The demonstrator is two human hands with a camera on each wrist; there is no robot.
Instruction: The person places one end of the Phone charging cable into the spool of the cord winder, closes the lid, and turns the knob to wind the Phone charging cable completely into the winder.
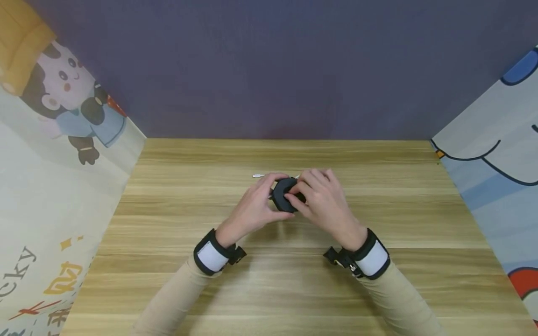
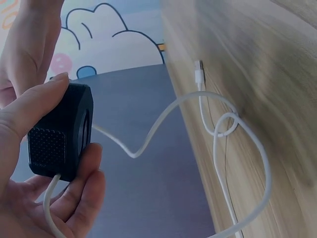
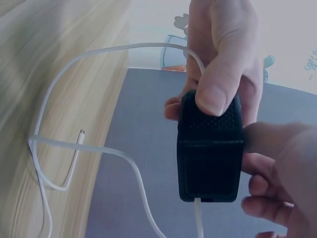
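Observation:
A black cable winder (image 1: 280,197), a thick many-sided case with textured grip patches, is held up between both hands. My left hand (image 1: 261,201) grips its rim, thumb on the near side and fingers on the far side. The thumb and fingertips of my right hand (image 1: 322,195) pinch at the middle of its face; the part between them is hidden. A white cable (image 2: 133,155) comes out of the winder at opposite sides. It loops down onto the table, with a USB plug (image 2: 199,75) lying at one end and a small slim plug (image 3: 81,135) at the other.
The wood-grain table (image 1: 290,298) spreads under both forearms. A dark blue-grey panel (image 1: 290,70) stands along its far edge. Cartoon-printed walls flank it, left (image 1: 38,186) and right (image 1: 496,135). Black straps (image 1: 371,256) circle both wrists.

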